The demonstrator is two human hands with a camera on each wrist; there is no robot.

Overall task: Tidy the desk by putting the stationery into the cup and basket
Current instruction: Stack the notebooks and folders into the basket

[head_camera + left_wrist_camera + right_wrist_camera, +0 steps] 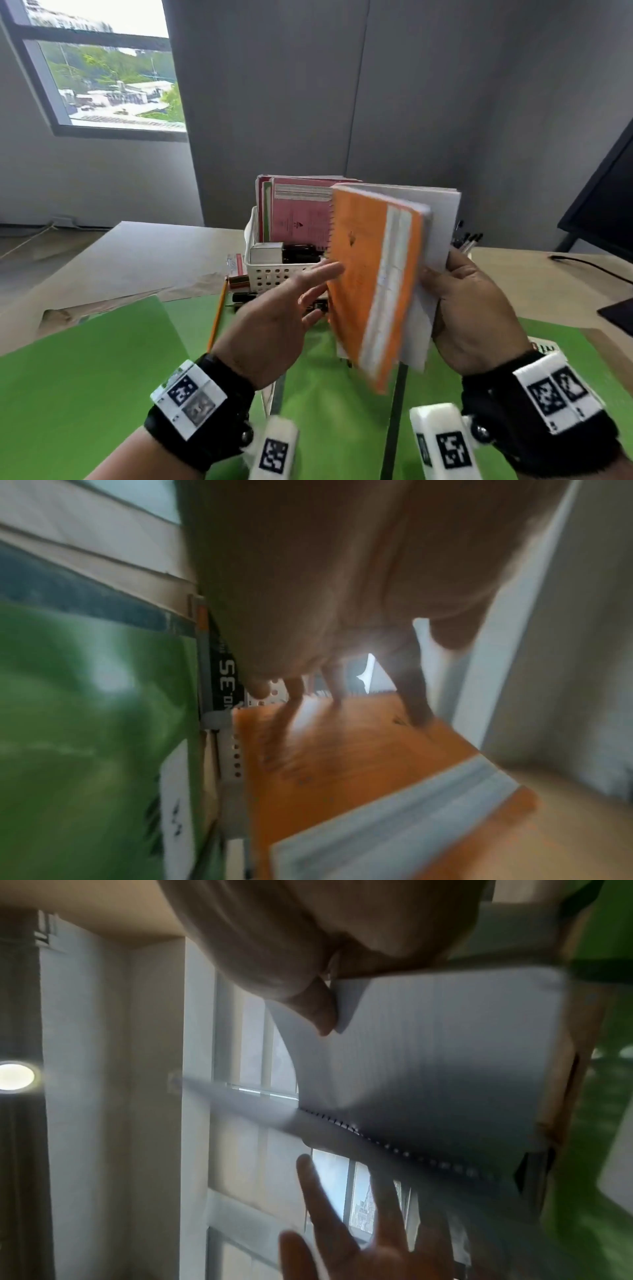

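The right hand (476,308) grips an orange spiral notebook (373,274) by its outer edge, thumb curled over the white pages, and holds it upright in the air just in front of the white basket (270,274). Held on end like that, it would probably slot in beside the pink books (294,212) already standing in the basket, which look to leave only a narrow gap. The left hand (284,315) is spread open, fingers straight, their tips at the spine side of the cover, seemingly to steady or close the notebook, whose pages hang slightly apart from the cover.

In front of the basket a yellow pencil (217,318) and some dark pens (250,296) lie on the green mat (85,370) covering the surface, so the tidying looks unfinished. Behind the notebook, to the basket's right, pen tops (469,240) stick up, probably from the cup, which is itself hidden.

The head view alone shows the basket's contents and the loose stationery. The left wrist view, blurred, shows the left fingertips (421,718) against the orange cover with the basket's perforated wall (274,693) beyond. The right wrist view shows the notebook's far side, unseen from the head: the right thumb (318,1010) pressing a white page, and the wire coil (394,1145)
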